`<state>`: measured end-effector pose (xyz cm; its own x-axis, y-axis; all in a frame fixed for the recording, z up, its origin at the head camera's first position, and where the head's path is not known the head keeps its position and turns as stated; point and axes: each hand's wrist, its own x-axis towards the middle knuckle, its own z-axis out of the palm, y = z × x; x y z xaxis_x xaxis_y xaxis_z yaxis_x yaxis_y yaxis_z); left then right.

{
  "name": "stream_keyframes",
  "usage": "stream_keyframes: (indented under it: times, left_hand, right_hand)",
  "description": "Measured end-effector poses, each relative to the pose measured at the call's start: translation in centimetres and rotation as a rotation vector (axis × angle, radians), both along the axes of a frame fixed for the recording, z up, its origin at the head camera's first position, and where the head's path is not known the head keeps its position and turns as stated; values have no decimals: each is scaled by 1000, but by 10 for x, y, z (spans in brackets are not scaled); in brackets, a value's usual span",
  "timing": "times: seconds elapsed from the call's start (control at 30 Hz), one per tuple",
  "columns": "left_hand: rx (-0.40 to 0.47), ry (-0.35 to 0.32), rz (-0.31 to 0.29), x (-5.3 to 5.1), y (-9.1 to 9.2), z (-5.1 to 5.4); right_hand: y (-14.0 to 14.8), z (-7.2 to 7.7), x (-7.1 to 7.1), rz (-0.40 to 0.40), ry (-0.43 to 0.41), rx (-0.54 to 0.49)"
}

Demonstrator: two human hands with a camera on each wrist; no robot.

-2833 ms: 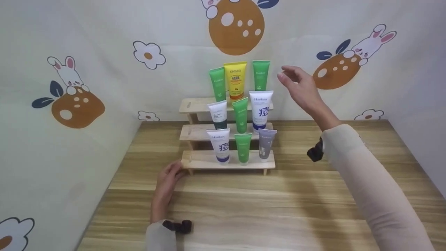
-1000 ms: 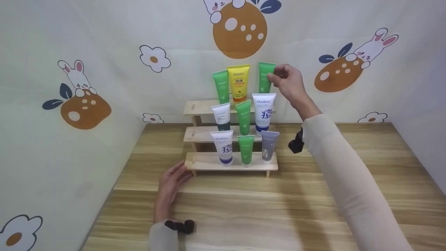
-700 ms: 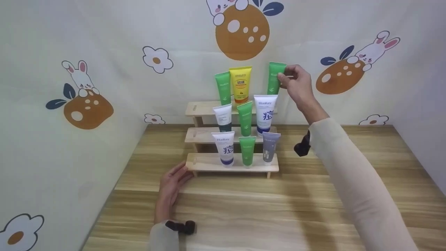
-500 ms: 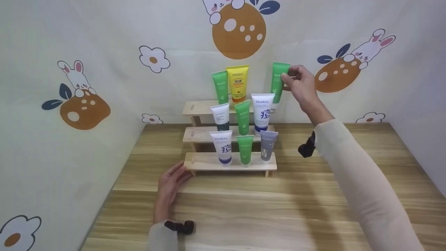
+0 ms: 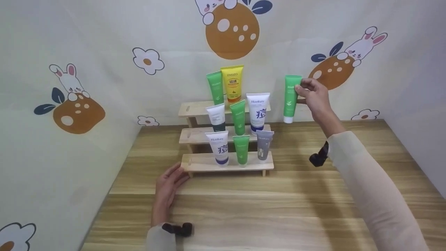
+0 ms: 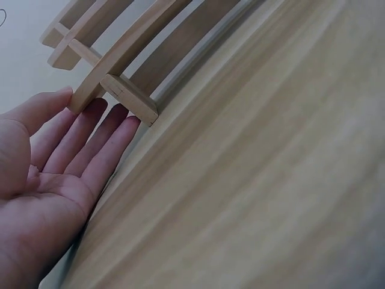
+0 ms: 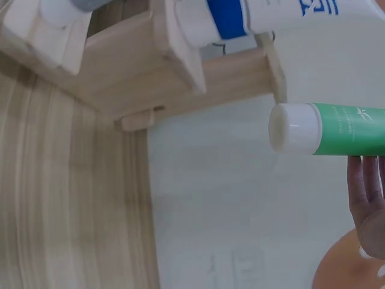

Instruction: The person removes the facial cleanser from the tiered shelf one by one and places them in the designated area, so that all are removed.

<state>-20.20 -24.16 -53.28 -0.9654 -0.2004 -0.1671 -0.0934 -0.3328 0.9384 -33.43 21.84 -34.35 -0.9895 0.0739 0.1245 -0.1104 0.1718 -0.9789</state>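
The right hand holds a green tube in the air to the right of the wooden stand, its grip pinching the upper part between thumb and fingers. The tube hangs nearly upright, white cap down, with open space between it and the white-and-blue tube near the right end of the middle step. Behind it is the patterned cloth; in the head view the cap shows close to the line of the surface's back edge. The left hand pinches the left end of the lowest step, thumb at the corner, fingertips on the other side (the left wrist view shows this best). In front of the stand, the surface runs on toward the person, leaving wide room between the forearms.
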Motion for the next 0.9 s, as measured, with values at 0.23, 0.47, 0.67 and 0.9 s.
stream_keyframes:
  times: [0.23, 0.47, 0.67, 0.9]
  left_hand:
    - [-48, 27, -27, 3, -1, -1]
    - [-67, 34, -41, 2, 2, -1]
    - [-66, 51, -49, 1, 2, -2]
    - [-66, 54, -32, 2, 0, -3]
  right_hand:
    - [14, -23, 0, -28, -21, 14]
    - [22, -47, -1, -40, -59, -5]
    - [26, -65, -1, -29, -124, -3]
    - [31, -85, -1, -4, -197, 34]
